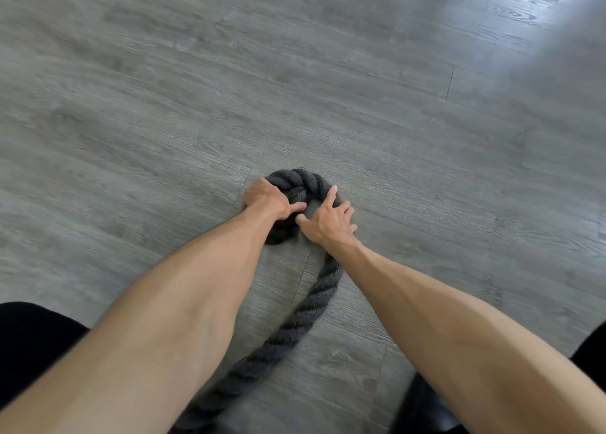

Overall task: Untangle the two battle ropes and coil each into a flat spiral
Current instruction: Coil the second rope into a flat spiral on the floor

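A thick dark grey twisted battle rope lies on the grey wood floor. Its far end is curled into a small tight coil at the middle of the view. My left hand is closed over the left side of the coil. My right hand presses on the coil's right side, fingers spread over the rope. From under my right wrist the rope runs down and to the left, passing between my forearms and out of the bottom edge. Only one rope is in view.
Grey wood-look floor planks fill the view on all sides of the coil. My dark-clothed knees sit at the bottom left and the bottom right corner. A bright glare lies across the floor at the top right.
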`<state>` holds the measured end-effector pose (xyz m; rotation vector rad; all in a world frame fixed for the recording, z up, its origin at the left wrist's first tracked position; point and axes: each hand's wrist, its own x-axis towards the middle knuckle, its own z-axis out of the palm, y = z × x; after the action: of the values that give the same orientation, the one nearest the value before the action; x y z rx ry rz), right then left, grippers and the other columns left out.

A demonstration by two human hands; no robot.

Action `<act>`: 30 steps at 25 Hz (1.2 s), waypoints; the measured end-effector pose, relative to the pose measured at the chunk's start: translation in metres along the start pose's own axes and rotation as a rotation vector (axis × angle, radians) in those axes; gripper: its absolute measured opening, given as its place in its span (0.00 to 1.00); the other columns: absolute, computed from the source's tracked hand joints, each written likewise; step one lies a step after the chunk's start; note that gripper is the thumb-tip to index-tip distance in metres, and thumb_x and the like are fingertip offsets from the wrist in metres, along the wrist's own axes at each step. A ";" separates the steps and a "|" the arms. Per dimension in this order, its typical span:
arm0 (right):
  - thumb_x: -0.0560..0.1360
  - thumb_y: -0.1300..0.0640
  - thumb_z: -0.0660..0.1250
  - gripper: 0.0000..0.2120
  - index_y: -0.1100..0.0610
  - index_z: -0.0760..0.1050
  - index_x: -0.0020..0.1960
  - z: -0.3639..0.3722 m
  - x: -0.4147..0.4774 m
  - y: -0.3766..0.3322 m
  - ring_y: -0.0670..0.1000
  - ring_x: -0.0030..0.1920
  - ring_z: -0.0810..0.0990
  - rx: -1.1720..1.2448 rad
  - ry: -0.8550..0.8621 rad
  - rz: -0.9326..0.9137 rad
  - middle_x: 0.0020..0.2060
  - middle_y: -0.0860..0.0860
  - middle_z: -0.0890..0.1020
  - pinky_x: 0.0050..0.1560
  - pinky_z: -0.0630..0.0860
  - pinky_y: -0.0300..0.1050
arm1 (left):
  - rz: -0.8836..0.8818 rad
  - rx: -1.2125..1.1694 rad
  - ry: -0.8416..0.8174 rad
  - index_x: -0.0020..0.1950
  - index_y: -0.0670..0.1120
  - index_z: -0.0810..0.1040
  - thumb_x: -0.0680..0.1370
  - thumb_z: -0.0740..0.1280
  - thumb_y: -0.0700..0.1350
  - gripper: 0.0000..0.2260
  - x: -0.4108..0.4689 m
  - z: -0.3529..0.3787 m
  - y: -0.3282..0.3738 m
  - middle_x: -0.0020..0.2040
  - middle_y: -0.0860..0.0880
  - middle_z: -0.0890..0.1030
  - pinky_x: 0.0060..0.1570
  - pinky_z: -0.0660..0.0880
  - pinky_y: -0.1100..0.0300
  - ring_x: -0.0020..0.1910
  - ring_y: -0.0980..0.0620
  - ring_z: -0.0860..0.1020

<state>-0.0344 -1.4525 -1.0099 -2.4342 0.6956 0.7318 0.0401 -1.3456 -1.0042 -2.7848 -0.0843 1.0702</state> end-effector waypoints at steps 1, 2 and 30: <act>0.71 0.30 0.67 0.58 0.55 0.35 0.82 0.003 -0.003 -0.003 0.65 0.77 0.54 0.002 -0.013 0.023 0.78 0.66 0.51 0.71 0.61 0.70 | -0.026 -0.012 -0.040 0.74 0.43 0.69 0.65 0.58 0.80 0.51 -0.001 -0.001 -0.003 0.73 0.45 0.68 0.60 0.73 0.53 0.70 0.45 0.72; 0.69 0.28 0.67 0.61 0.55 0.33 0.81 0.006 -0.006 -0.007 0.66 0.78 0.52 0.001 -0.020 0.038 0.79 0.66 0.48 0.71 0.60 0.71 | -0.045 -0.014 -0.087 0.73 0.45 0.71 0.64 0.56 0.81 0.51 -0.001 -0.001 -0.005 0.74 0.46 0.69 0.61 0.72 0.55 0.70 0.46 0.71; 0.73 0.36 0.71 0.47 0.61 0.53 0.77 0.012 -0.024 0.002 0.63 0.72 0.62 -0.154 0.089 0.017 0.71 0.62 0.62 0.62 0.70 0.67 | 0.419 0.050 0.441 0.61 0.36 0.69 0.74 0.66 0.68 0.36 -0.012 0.043 -0.073 0.56 0.38 0.78 0.51 0.78 0.51 0.53 0.42 0.80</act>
<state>-0.0573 -1.4395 -1.0045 -2.6178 0.7194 0.7111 0.0025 -1.2692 -1.0160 -2.9868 0.5878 0.4802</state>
